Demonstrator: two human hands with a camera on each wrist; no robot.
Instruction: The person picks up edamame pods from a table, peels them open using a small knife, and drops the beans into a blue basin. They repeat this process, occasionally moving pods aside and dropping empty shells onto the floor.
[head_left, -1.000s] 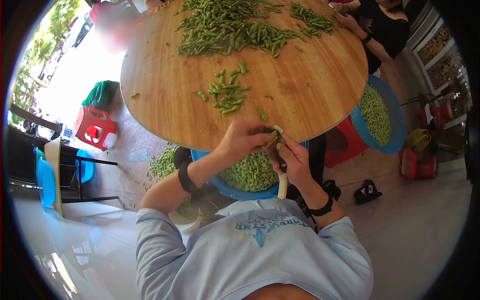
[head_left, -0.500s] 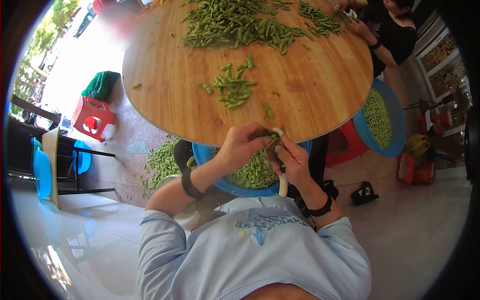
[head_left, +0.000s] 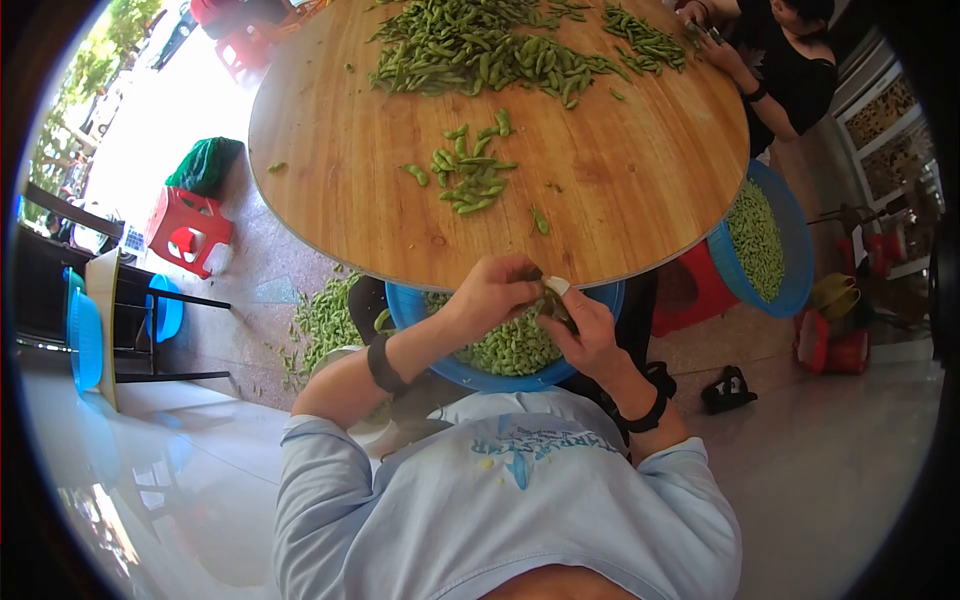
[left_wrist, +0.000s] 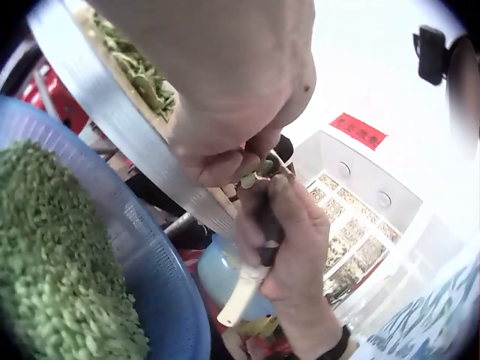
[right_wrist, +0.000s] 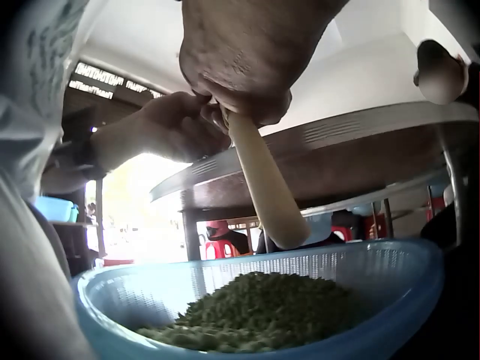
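Note:
My left hand (head_left: 492, 292) meets my right hand (head_left: 588, 338) just off the table's near edge. In the left wrist view, the left fingertips pinch a small green pod (left_wrist: 249, 180), mostly covered by fingers. My right hand grips a tool with a cream handle (right_wrist: 266, 184), which sticks out below the fist; its working end is hidden between the hands. Beneath both hands sits a blue basket (head_left: 478, 381) of shelled green beans (head_left: 512, 348). A small cluster of green pods (head_left: 472, 182) lies on the round wooden table (head_left: 370, 220) beyond.
A large pod heap (head_left: 480, 50) covers the far table. Another person's hand (head_left: 722, 55) works at the right rim. A second blue basket (head_left: 797, 245) of beans stands at right. Red stools (head_left: 190, 230) stand left, and more beans (head_left: 330, 320) lie at lower left.
My right hand has turned, so the cream handle that hung below it is out of sight in the head view. The green pod between the fingers no longer shows there. The view has shifted slightly.

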